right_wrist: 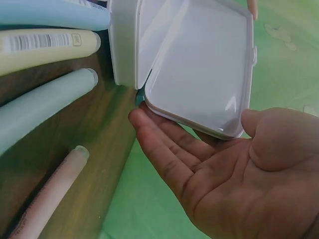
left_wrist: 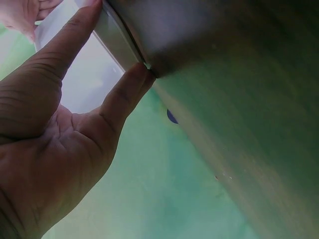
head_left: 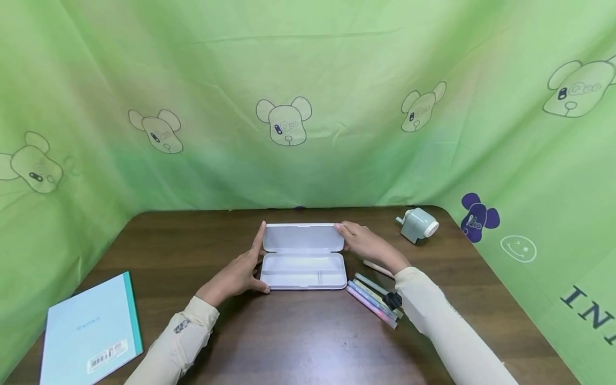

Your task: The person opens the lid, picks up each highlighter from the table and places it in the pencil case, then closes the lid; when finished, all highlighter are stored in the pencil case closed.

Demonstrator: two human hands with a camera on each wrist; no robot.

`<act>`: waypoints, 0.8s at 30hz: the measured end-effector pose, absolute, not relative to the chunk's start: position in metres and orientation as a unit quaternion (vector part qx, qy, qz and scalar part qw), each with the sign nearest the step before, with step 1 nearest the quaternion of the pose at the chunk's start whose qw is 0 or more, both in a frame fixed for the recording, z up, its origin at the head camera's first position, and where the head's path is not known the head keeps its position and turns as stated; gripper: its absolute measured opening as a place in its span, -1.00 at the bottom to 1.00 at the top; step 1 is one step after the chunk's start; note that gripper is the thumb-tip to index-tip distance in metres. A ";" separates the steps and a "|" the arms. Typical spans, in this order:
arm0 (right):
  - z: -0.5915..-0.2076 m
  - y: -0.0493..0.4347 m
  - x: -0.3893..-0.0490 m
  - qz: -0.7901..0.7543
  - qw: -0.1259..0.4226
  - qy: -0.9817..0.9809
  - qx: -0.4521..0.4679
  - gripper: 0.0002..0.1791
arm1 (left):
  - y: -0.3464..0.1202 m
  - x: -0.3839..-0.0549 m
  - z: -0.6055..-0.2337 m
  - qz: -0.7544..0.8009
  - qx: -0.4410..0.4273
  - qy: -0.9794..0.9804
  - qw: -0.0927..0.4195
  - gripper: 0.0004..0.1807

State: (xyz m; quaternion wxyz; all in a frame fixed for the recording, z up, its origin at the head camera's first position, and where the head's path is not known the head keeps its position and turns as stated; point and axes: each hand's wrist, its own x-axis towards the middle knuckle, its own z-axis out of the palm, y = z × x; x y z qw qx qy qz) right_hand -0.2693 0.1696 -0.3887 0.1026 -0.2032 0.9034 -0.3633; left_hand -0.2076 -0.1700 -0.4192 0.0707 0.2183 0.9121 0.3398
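Observation:
An open white pencil case point(head_left: 304, 271) lies on the table with its lid point(head_left: 303, 238) raised at the back. Its long and short compartments hold nothing. My left hand point(head_left: 236, 274) spans the case's left end, the thumb at the near corner and the index finger up along the lid's edge. In the left wrist view, fingertips point(left_wrist: 137, 74) touch the case's side by the tabletop. My right hand point(head_left: 368, 243) grips the lid's right edge. In the right wrist view the thumb lies at the rim, while the other fingers point(right_wrist: 164, 149) reach behind the lid, partly hidden.
Several pastel markers point(head_left: 368, 302) lie right of the case, partly under the right forearm; a pink one point(right_wrist: 52, 194) lies apart. A grey-blue pencil sharpener point(head_left: 417, 224) stands at the back right. A light-blue notebook point(head_left: 91, 334) lies at the left. A green curtain point(head_left: 308, 176) hangs behind the table.

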 end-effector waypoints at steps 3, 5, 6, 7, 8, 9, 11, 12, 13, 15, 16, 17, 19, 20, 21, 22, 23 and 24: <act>-0.391 0.174 -0.266 -0.351 0.083 0.913 -0.192 -0.52 | -0.168 -0.210 -0.422 0.336 0.219 0.913 0.070 0.75; -0.391 0.181 -0.260 -0.341 0.066 0.919 -0.186 -0.47 | -0.167 -0.212 -0.423 0.334 0.222 0.913 0.073 0.75; -0.392 0.186 -0.256 -0.340 0.054 0.921 -0.182 -0.45 | -0.167 -0.213 -0.423 0.333 0.223 0.913 0.074 0.75; -0.393 0.193 -0.252 -0.342 0.042 0.922 -0.176 -0.42 | -0.166 -0.215 -0.422 0.330 0.225 0.914 0.075 0.75; -0.394 0.201 -0.248 -0.343 0.029 0.923 -0.174 -0.39 | -0.166 -0.215 -0.421 0.329 0.227 0.913 0.076 0.75; -0.395 0.210 -0.243 -0.342 0.015 0.923 -0.174 -0.39 | -0.165 -0.216 -0.420 0.327 0.229 0.914 0.078 0.75; -0.396 0.232 -0.231 -0.343 -0.012 0.923 -0.173 -0.42 | -0.165 -0.218 -0.417 0.323 0.232 0.914 0.079 0.75; -0.398 0.244 -0.226 -0.343 -0.022 0.924 -0.171 -0.43 | -0.164 -0.219 -0.415 0.322 0.231 0.915 0.081 0.75; -0.399 0.256 -0.221 -0.339 -0.031 0.926 -0.167 -0.44 | -0.165 -0.220 -0.414 0.321 0.232 0.915 0.082 0.75; -0.402 0.277 -0.209 -0.330 -0.037 0.930 -0.157 -0.47 | -0.165 -0.221 -0.414 0.319 0.231 0.916 0.082 0.75; -0.404 0.287 -0.203 -0.327 -0.036 0.933 -0.150 -0.49 | -0.166 -0.222 -0.414 0.320 0.231 0.915 0.082 0.75; -0.407 0.296 -0.198 -0.324 -0.033 0.935 -0.142 -0.50 | -0.167 -0.222 -0.414 0.320 0.231 0.915 0.082 0.75; -0.412 0.309 -0.189 -0.323 -0.016 0.937 -0.130 -0.55 | -0.169 -0.222 -0.415 0.322 0.230 0.915 0.081 0.75; -0.415 0.313 -0.185 -0.327 -0.005 0.936 -0.127 -0.57 | -0.170 -0.221 -0.415 0.325 0.229 0.914 0.081 0.75; -0.417 0.316 -0.183 -0.336 0.008 0.934 -0.124 -0.59 | -0.171 -0.220 -0.416 0.327 0.231 0.913 0.080 0.75; -0.420 0.317 -0.181 -0.343 0.020 0.931 -0.122 -0.60 | -0.172 -0.219 -0.416 0.330 0.230 0.912 0.080 0.76; -0.422 0.318 -0.180 -0.351 0.031 0.928 -0.120 -0.62 | -0.173 -0.218 -0.418 0.333 0.230 0.911 0.080 0.76; -0.423 0.319 -0.180 -0.356 0.038 0.926 -0.121 -0.64 | -0.175 -0.219 -0.423 0.335 0.236 0.909 0.075 0.75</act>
